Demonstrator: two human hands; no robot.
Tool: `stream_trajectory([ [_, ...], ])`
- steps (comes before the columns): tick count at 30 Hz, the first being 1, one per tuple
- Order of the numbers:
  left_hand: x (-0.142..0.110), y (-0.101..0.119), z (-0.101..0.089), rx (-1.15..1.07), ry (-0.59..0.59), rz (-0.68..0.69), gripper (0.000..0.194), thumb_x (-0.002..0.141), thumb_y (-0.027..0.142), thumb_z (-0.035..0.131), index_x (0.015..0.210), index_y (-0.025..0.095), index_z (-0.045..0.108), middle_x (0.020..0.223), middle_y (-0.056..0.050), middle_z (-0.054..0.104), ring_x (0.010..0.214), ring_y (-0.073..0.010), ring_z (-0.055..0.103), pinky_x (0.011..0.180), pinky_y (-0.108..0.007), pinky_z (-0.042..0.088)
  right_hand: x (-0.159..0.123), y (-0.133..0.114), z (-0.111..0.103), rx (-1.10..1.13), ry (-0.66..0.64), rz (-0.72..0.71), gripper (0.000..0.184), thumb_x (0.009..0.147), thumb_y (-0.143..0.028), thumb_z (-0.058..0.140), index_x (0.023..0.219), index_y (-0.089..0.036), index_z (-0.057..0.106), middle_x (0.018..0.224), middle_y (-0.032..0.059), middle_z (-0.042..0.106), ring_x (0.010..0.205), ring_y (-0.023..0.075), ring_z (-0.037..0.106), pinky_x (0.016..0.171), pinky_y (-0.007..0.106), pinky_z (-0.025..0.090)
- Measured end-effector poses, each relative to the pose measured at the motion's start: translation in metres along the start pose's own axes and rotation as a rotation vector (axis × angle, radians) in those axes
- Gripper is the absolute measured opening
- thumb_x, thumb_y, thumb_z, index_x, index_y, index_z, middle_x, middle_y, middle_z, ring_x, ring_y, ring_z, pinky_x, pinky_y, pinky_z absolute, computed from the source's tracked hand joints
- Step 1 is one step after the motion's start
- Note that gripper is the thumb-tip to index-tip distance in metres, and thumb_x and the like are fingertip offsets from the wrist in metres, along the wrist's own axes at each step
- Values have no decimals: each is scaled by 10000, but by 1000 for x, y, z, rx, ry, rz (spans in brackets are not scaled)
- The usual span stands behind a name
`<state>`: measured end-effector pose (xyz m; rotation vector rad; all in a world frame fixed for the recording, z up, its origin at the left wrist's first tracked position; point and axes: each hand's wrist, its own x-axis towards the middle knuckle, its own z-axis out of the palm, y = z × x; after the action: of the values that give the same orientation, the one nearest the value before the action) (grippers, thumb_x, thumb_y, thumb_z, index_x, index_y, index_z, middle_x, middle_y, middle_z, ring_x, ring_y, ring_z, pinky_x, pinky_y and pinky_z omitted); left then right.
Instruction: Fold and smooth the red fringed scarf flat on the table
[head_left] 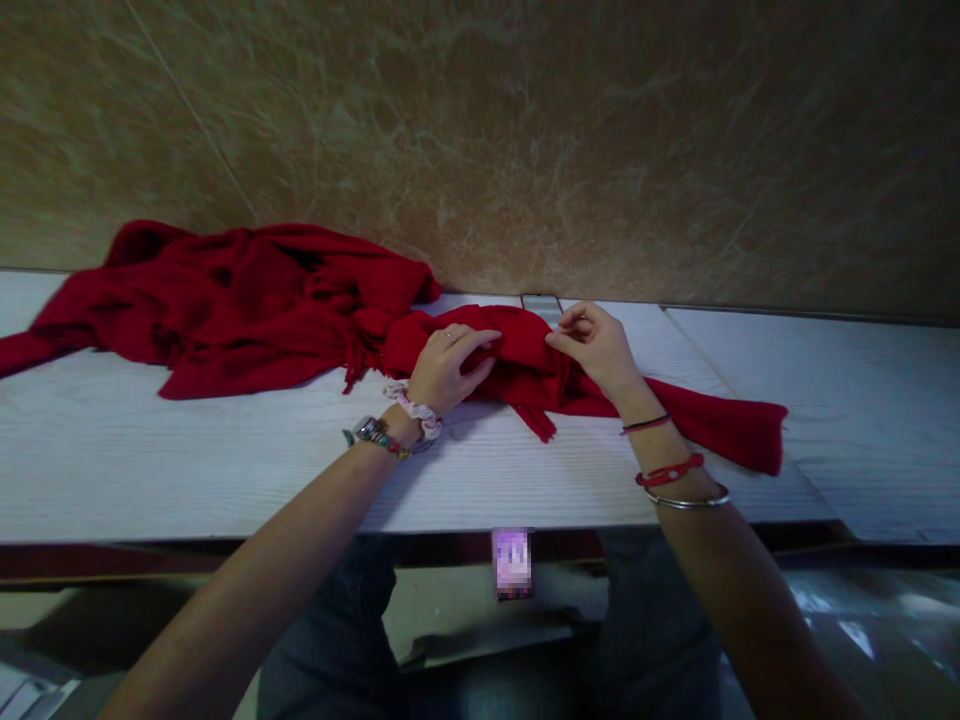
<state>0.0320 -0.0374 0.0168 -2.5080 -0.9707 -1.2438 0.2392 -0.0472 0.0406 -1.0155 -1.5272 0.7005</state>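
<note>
A red scarf (517,335) with a fringed end lies bunched on the white wood-grain table, and a flat strip of it runs off to the right. On top of its folded part rests my left hand (454,368), thumb and fingers apart, touching the cloth. My right hand (592,345) is at the right edge of that fold, thumb and fingertips closed in a pinch on the cloth. More red fabric (255,300) is heaped to the left, its folds hiding whether it is the same piece.
Behind the table (225,470) rises a brown marbled wall (480,150). A grey, dark-edged rectangular object (542,307) lies against it, partly behind the scarf. Below the table's front edge, a small pixelated pink-purple rectangle (512,563) shows between my legs.
</note>
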Motion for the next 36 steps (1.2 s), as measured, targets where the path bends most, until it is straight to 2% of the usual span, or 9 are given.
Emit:
stream_trajectory([
  [5, 0, -2, 3, 54, 1, 7, 196, 842, 223, 462, 959, 171, 609, 795, -34, 595, 776, -156, 526, 692, -272, 408, -2, -2, 4, -32, -46, -28, 233, 595, -274, 670, 668, -212, 458, 620, -48, 511, 602, 116, 531, 598, 275, 432],
  [12, 2, -9, -5, 104, 119, -138, 190, 847, 225, 440, 905, 185, 616, 793, -26, 582, 780, -159, 522, 710, -283, 409, 9, 9, -10, 9, 195, -3, 262, 585, -283, 664, 634, -225, 412, 593, -61, 488, 568, 103, 495, 580, 262, 436],
  [19, 1, -37, -26, 198, 274, -322, 220, 809, 137, 415, 924, 223, 581, 787, -26, 533, 765, -163, 506, 712, -305, 417, 20, 25, -38, 31, 497, 59, 286, 587, -241, 645, 604, -227, 359, 568, -68, 451, 523, 97, 464, 548, 263, 427],
  [22, -1, -37, -27, 197, 283, -367, 259, 783, 101, 417, 974, 203, 559, 809, -39, 522, 784, -170, 507, 738, -325, 424, 19, 27, -35, -8, 427, 62, 272, 579, -253, 656, 606, -226, 387, 545, -72, 446, 519, 102, 469, 541, 268, 429],
  [24, 0, -29, -25, 193, 294, -316, 301, 766, 87, 418, 1018, 189, 548, 893, -57, 529, 857, -182, 509, 779, -337, 425, 16, 25, -28, -33, 335, 59, 255, 577, -266, 664, 622, -223, 417, 547, -69, 467, 527, 105, 486, 551, 273, 437],
  [26, 1, -16, -23, 168, 266, -164, 345, 752, 86, 430, 1063, 189, 538, 1031, -69, 523, 970, -195, 490, 844, -353, 408, 12, 21, -21, -45, 246, 57, 245, 577, -280, 671, 658, -219, 449, 580, -59, 506, 565, 114, 518, 579, 281, 448],
  [29, 4, 0, -20, 117, 90, 104, 358, 756, 127, 464, 1097, 208, 532, 1166, -58, 510, 1090, -210, 442, 913, -385, 357, 7, 14, -17, -63, 103, 70, 275, 562, -281, 689, 754, -213, 503, 661, -35, 561, 653, 134, 560, 635, 306, 462],
  [32, 5, 0, -14, 106, -120, 217, 295, 801, 192, 472, 1084, 226, 549, 1081, -39, 591, 1068, -207, 472, 901, -397, 334, 3, 10, -19, -89, -14, 126, 339, 540, -235, 700, 836, -210, 536, 680, -26, 586, 646, 145, 574, 613, 312, 468],
  [36, 3, -12, -10, 121, -148, 172, 209, 856, 215, 439, 986, 216, 602, 884, -23, 653, 901, -175, 550, 840, -365, 345, 4, 10, -26, -174, -6, 158, 348, 550, -198, 671, 881, -209, 565, 552, -55, 559, 521, 137, 551, 522, 293, 451],
])
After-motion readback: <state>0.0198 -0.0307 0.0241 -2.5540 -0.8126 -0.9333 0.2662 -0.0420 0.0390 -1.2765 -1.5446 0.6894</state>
